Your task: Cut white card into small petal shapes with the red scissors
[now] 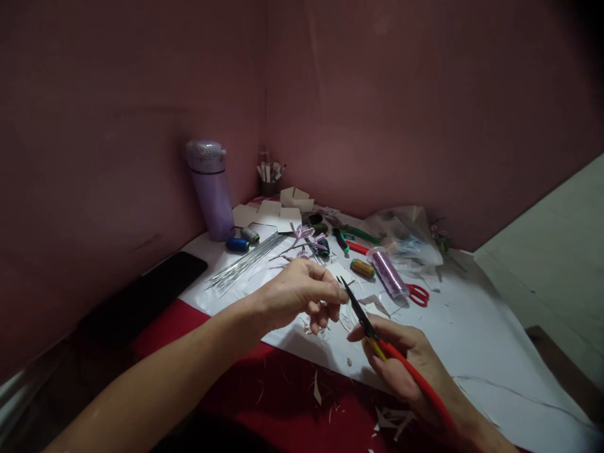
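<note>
My left hand (pixel 311 292) is raised over the front of the white sheet, thumb and index finger pinched together; whatever lies between them is too small to make out. Close to those fingertips are the slightly parted black tips of long-nose pliers (pixel 361 314) with red and yellow handles. My right hand (pixel 401 358) is wrapped round the handles. Just behind my left hand shows a sprig of pale purple flowers (pixel 304 236) on a thin stem; whether the hand touches it is hidden. Cut paper scraps (pixel 349 321) lie beneath both hands.
A purple bottle (pixel 211 195) stands at the left near a black phone (pixel 174 277). Silver wires (pixel 248 261), thread spools (pixel 237 244), a glitter tube (pixel 387 274), red-handled scissors (pixel 418 295) and a plastic bag (pixel 410 233) lie on the white sheet (pixel 472 327).
</note>
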`<control>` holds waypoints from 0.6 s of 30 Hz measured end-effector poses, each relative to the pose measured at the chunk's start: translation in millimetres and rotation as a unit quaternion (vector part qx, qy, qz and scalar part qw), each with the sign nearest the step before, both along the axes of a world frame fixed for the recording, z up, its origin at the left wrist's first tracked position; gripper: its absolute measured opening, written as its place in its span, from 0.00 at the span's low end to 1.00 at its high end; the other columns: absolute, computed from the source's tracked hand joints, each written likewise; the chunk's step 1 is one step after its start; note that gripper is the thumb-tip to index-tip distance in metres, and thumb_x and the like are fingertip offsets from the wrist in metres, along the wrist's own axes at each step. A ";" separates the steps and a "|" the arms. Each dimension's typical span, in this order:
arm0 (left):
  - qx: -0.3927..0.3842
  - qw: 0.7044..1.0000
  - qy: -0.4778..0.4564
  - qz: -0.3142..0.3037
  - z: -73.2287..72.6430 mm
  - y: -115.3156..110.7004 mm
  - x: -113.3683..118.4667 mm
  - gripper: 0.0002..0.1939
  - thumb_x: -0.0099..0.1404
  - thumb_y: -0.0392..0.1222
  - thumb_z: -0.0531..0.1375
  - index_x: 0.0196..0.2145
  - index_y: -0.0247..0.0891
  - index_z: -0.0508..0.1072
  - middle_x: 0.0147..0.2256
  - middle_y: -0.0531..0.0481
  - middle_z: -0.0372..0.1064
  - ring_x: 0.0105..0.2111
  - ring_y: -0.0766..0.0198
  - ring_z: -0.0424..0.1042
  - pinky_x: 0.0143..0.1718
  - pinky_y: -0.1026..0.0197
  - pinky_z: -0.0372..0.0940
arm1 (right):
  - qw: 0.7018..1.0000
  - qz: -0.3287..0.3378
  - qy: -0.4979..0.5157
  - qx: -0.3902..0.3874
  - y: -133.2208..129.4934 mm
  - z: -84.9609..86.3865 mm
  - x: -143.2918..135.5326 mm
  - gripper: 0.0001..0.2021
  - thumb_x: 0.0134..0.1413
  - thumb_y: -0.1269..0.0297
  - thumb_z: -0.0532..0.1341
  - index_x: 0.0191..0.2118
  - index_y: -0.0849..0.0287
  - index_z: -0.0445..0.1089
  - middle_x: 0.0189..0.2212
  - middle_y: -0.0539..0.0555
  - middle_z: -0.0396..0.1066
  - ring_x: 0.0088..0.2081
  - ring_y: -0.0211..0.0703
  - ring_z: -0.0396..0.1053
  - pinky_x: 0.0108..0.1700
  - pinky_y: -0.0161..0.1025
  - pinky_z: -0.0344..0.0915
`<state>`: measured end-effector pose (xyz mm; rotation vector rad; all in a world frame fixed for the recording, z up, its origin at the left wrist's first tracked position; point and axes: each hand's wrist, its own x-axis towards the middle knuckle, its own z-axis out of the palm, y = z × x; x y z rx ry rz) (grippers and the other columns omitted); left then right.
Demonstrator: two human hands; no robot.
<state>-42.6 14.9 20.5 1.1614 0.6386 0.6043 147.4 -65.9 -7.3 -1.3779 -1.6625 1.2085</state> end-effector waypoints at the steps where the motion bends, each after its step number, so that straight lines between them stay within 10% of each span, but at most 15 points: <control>1: 0.001 1.000 -0.003 0.001 0.0 -0.6 0.4 0.11 0.50 0.39 0.65 0.19 0.32 0.67 0.16 0.52 0.68 0.12 0.71 0.63 0.11 0.69 0.59 | 1.000 0.004 0.002 0.004 0.0 0.2 -0.2 0.07 0.46 0.64 0.59 0.32 0.60 0.68 0.13 0.44 0.58 0.17 0.34 0.53 0.22 0.33 0.50; 18: 0.028 1.000 -0.002 0.004 -1.9 -1.7 0.4 0.10 0.51 0.39 0.64 0.19 0.33 0.67 0.17 0.52 0.68 0.12 0.72 0.63 0.12 0.70 0.58 | 0.998 -0.027 0.047 0.021 1.6 -4.7 2.1 0.06 0.38 0.69 0.61 0.28 0.60 0.71 0.14 0.44 0.60 0.19 0.33 0.49 0.21 0.32 0.46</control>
